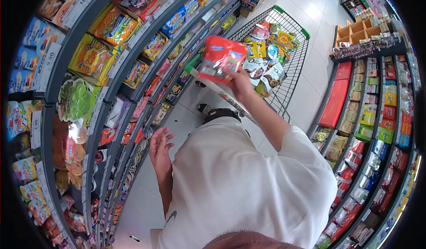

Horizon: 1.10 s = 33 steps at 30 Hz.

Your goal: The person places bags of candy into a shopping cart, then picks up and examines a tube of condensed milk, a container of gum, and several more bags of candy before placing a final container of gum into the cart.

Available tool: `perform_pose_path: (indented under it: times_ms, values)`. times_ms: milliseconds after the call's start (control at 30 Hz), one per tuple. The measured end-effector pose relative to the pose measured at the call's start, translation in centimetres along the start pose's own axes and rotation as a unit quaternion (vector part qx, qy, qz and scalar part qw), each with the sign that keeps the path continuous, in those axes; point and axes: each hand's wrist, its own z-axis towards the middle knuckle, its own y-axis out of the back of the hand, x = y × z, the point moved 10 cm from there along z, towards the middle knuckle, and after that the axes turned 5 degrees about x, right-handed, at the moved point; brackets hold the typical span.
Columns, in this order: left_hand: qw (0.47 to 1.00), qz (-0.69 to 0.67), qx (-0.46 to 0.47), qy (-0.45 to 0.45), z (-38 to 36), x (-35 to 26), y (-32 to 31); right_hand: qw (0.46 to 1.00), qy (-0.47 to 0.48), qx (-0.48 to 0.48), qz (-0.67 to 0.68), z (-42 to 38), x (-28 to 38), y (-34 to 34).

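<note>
A red plastic snack bag (222, 56) is gripped at its lower right corner by my right hand (241, 84), above the handle end of a wire shopping cart (296, 62). Inside the cart lie several colourful packages, among them a white and brown Dove bag (274, 75), a yellow bag (255, 49) and a blue round item (272, 53). My left hand (162, 144) hangs beside the left shelves with its fingers apart and nothing in it.
Curved-looking shelves (103, 111) packed with candy and snack bags line the left side. More stocked shelves (375, 109) run along the right, with a brown divided display (358, 30) above them. Pale floor tiles (316, 16) show beyond the cart.
</note>
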Motion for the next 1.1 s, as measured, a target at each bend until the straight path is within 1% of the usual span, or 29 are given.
perform_pose_path:
  times_ms: [33, 100, 133, 167, 200, 267, 367, 400, 433, 500, 567, 633, 667, 700, 733, 833, 867, 900, 933, 967, 1033, 1100]
  values:
    - [1.000, 0.001, 0.005, 0.003, 0.2, 0.1, 0.1, 0.999, 0.001, -0.035, -0.010, 1.5, 0.4, 2.8]
    - [1.000, 0.002, 0.012, 0.006, 0.6, -0.1, 0.0, 0.996, -0.009, -0.081, 0.046, 5.0, 0.6, 8.4]
    - [1.000, 0.002, 0.015, 0.007, 0.7, -0.2, -0.1, 0.992, 0.040, -0.115, 0.024, 4.1, 3.9, 8.1]
    - [1.000, 0.002, 0.017, 0.007, 0.8, -0.3, -0.3, 0.989, 0.027, -0.141, 0.022, 6.0, 4.7, 11.3]
    - [1.000, 0.007, 0.019, 0.007, 1.0, -0.4, -0.3, 0.986, 0.062, -0.142, 0.069, 7.3, 6.6, 12.6]
    - [1.000, 0.019, 0.023, 0.010, 1.1, -0.4, -0.3, 0.966, 0.197, -0.137, 0.092, 9.7, 12.0, 15.4]
    - [0.999, 0.010, 0.024, 0.022, 1.3, -0.2, -0.4, 0.956, 0.122, -0.217, 0.158, 12.6, 12.8, 19.6]
    - [0.999, 0.017, 0.028, 0.020, 1.4, -0.3, -0.5, 0.974, 0.048, -0.191, 0.116, 12.4, 11.8, 18.6]
    - [0.999, 0.021, 0.031, 0.018, 1.5, -0.3, -0.5, 0.963, 0.011, -0.236, 0.131, 12.1, 9.9, 18.0]
    - [0.999, 0.021, 0.030, 0.014, 1.7, -0.4, -0.5, 0.987, 0.034, -0.154, 0.030, 12.8, 6.6, 16.0]
    - [0.999, 0.017, 0.024, 0.014, 1.7, -0.6, -0.5, 0.996, -0.024, -0.089, 0.015, 12.4, 1.7, 13.8]
    - [1.000, 0.008, 0.023, 0.019, 1.5, -0.7, -0.6, 0.999, 0.031, 0.011, 0.021, 12.0, -2.0, 11.4]
    - [1.000, 0.003, 0.023, 0.020, 1.5, -0.9, -0.7, 0.995, 0.041, -0.069, -0.061, 9.2, -1.9, 9.3]
    - [1.000, 0.005, 0.022, 0.020, 1.5, -0.9, -0.7, 0.977, 0.051, -0.147, -0.142, 6.3, -1.0, 7.0]
    - [1.000, 0.006, 0.021, 0.020, 1.6, -0.9, -0.6, 0.973, 0.058, -0.140, -0.173, 6.6, -2.3, 6.9]
    - [0.999, 0.019, 0.023, 0.022, 1.8, -0.6, -0.7, 0.934, 0.141, -0.078, -0.319, 7.4, -2.9, 5.7]
    - [0.999, 0.023, 0.015, 0.020, 1.8, -0.6, -0.6, 0.935, 0.180, -0.044, -0.302, 7.6, -2.7, 4.9]
    - [0.999, 0.019, 0.021, 0.018, 1.9, -0.6, -0.7, 0.937, 0.201, -0.026, -0.285, 7.6, -2.3, 4.2]
    - [0.999, 0.016, 0.025, 0.016, 2.0, -0.7, -1.0, 0.926, 0.206, -0.018, -0.316, 7.7, -1.8, 3.6]
    - [0.999, 0.014, 0.030, 0.015, 2.0, -0.7, -1.2, 0.928, 0.224, 0.001, -0.298, 8.2, -1.5, 3.1]
    - [1.000, 0.014, 0.023, 0.009, 2.1, -0.8, -1.5, 0.937, 0.189, 0.025, -0.294, 8.4, -1.0, 1.7]
    - [1.000, 0.009, 0.018, 0.006, 1.8, -0.8, -1.2, 0.926, 0.192, 0.043, -0.322, 8.0, 0.0, -0.9]
